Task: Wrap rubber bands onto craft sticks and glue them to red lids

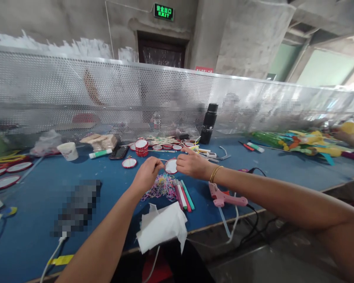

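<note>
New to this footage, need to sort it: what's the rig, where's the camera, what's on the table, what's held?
There is no machine: a person works with two bare hands. The single picture comes from a camera on their head, looking forward and down. On the blue table lie a heap of colourful bands, some pens, a pink glue gun and white tissue; a black bottle stands behind. The right hand holds a red-rimmed white disc. The left hand is beside it; whether it grips anything is too small to tell.
</note>
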`<state>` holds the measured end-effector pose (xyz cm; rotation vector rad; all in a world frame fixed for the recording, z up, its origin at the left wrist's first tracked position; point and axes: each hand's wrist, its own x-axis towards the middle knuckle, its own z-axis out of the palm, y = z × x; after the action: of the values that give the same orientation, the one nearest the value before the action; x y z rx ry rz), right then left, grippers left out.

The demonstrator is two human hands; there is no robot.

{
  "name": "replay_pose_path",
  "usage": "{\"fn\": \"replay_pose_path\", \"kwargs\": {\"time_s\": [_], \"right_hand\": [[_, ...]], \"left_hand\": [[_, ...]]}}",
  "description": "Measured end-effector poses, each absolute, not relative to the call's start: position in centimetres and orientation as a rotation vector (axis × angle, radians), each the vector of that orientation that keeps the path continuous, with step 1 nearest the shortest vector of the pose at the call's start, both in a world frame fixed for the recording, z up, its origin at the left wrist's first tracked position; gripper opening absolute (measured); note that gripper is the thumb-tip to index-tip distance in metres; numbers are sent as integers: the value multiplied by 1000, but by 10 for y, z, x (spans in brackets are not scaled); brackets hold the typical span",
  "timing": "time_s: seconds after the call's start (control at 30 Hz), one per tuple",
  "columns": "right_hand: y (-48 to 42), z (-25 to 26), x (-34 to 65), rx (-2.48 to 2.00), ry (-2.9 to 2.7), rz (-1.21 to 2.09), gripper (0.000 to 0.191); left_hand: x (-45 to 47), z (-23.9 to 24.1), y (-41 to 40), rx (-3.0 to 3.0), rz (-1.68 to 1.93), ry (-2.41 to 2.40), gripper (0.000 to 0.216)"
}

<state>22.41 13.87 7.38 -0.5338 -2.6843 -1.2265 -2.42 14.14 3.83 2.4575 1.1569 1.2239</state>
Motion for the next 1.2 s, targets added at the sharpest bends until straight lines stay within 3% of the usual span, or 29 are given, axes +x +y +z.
{"fn": "replay_pose_path", "kwargs": {"time_s": [0.27, 0.63, 1.2], "right_hand": [[148, 70, 236, -521, -2649, -1311, 28], [141, 63, 217, -327, -2568, -1360, 26], [147, 64, 222, -367, -2602, -1336, 26]], "left_hand": [[-23, 39, 136, 2486, 1162, 1128, 5], [-25, 24, 143, 2557, 976, 1167, 14], [-26, 20, 145, 2521, 1034, 1174, 15]]}}
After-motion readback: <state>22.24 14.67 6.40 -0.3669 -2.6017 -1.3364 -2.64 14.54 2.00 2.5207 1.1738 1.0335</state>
